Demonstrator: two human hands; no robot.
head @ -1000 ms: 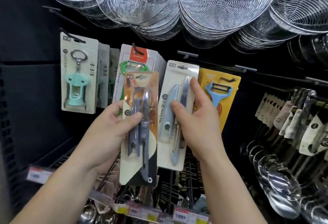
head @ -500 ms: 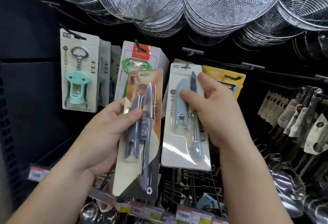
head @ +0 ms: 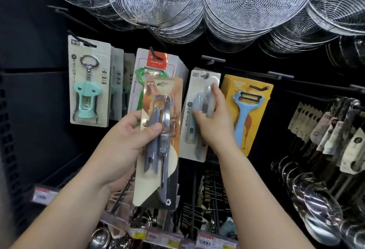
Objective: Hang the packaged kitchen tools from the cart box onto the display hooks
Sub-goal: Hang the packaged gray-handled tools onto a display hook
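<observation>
Black display panelling [head: 35, 94] fills the background, with overlapping wire skimmers [head: 248, 0] hanging along the top. Below them, four front cards face out on hooks: a mint corkscrew pack [head: 88, 88] with two more cards visible behind it, a green peeler pack [head: 146, 67] heading a thicker stack, a pale paring knife pack [head: 194, 110], and a yellow card with a blue peeler [head: 246, 114].

The left hand [head: 126, 142] grips one grey knife-and-peeler pack [head: 161, 142], thumb pressed across its blister, fingers curled behind the card, holding it upright in front of the green peeler stack.

The right hand [head: 215, 118] pinches the paring knife pack near its top, whose hang hole now sits at a display hook [head: 206, 75]. Half a second earlier this pack was lower, and the hand covered the yellow card more.
</observation>
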